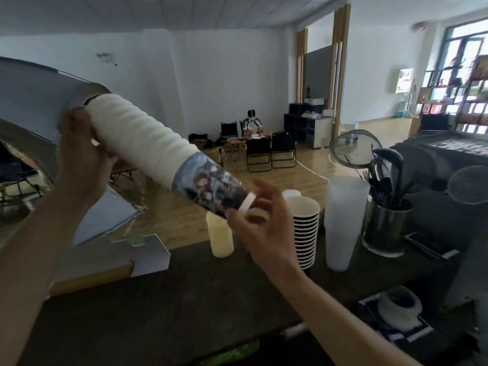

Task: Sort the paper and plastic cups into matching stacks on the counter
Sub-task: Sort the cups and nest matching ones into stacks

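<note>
I hold a long tilted stack of white paper cups [140, 138] in the air above the counter. My left hand [81, 151] grips its upper left end. At the lower right end sits a cup with a colourful printed picture [211, 186], and my right hand [258, 220] has its fingers around that cup's rim. On the dark counter [184, 299] stand a stack of black-and-white striped paper cups [303, 231], a tall stack of frosted plastic cups [343, 220] and a pale yellow cup stack [219, 236], upside down.
A steel holder with black utensils [385, 223] stands right of the plastic cups. A white box on a wooden board [111, 262] lies at the counter's left. A white roll [398, 305] sits at the near right. Folding chairs and a seated person are far behind.
</note>
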A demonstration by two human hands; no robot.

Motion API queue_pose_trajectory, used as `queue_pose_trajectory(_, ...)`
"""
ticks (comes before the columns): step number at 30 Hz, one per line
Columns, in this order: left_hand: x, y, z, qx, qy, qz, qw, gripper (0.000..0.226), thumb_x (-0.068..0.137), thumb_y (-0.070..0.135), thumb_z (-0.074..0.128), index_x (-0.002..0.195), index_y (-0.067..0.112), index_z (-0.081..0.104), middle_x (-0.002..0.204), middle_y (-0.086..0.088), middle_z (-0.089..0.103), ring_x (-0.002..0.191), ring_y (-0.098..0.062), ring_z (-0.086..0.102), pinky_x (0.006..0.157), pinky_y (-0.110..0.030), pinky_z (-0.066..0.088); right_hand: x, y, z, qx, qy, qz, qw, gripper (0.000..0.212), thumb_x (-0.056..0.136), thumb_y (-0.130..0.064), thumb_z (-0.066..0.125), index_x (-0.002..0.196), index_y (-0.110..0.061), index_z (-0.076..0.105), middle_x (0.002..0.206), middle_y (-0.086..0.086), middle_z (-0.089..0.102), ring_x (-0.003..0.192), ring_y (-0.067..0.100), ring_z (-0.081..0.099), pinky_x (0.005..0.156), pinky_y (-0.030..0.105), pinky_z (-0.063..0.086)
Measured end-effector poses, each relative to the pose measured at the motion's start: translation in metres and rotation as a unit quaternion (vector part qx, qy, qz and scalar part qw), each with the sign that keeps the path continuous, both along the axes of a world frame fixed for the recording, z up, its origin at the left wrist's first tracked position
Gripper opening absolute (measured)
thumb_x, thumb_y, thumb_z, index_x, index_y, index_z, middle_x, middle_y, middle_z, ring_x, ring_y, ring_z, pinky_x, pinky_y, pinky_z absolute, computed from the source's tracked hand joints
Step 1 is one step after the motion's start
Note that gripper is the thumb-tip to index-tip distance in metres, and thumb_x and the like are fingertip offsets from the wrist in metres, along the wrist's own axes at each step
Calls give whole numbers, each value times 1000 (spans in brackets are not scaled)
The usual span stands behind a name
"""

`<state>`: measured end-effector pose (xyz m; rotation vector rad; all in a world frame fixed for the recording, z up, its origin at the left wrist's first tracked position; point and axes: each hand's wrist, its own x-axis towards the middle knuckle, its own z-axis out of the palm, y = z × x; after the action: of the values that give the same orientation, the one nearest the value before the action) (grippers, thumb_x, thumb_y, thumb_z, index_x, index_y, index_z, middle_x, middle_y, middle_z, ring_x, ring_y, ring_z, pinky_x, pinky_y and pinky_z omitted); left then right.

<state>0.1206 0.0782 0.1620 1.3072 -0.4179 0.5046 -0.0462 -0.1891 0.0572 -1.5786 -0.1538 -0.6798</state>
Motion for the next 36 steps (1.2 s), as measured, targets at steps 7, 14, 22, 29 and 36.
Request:
queue_pose_trajectory(7,-4,-104,-53,-69,235,-177,953,35,98,37,49,127,18,55,128,-17,61,108,-40,66,84,-51,57,25,-74,173,-205,-77,-151,964,45,77,-47,77,112,-19,69,97,-16,66,85,-2,64,71,13,55)
queue_pose_trajectory(14,-5,-181,-106,82,311,-230,919,67,71,1,76,132,2,47,115,-20,70,102,-35,70,85,-42,59,90,-106,231,-346,33,-171,922,64,66,-56,81,104,-6,69,107,2,65,83,18,70,67,35,62)
queue_pose_trajectory(22,15,-219,-163,292,286,-82,909,81,61,37,91,127,11,51,89,-6,76,67,-14,72,49,-18,50,158,-116,187,-465,51,-184,864,61,73,-64,71,106,-14,67,110,1,67,105,21,58,80,29,42)
queue_pose_trajectory(29,13,-237,-208,314,302,-79,897,61,53,49,87,100,13,69,84,-6,76,74,-33,72,68,-51,60,203,-117,140,-493,130,-134,850,65,57,-74,74,84,-15,74,81,-1,72,81,19,67,75,36,59)
queue_pose_trajectory(36,28,-243,-225,288,394,-97,867,33,73,24,84,98,12,67,88,-12,76,68,-21,68,75,-43,58,224,-125,111,-481,110,-97,864,56,60,-69,76,80,-17,75,83,-4,72,85,16,66,78,34,56)
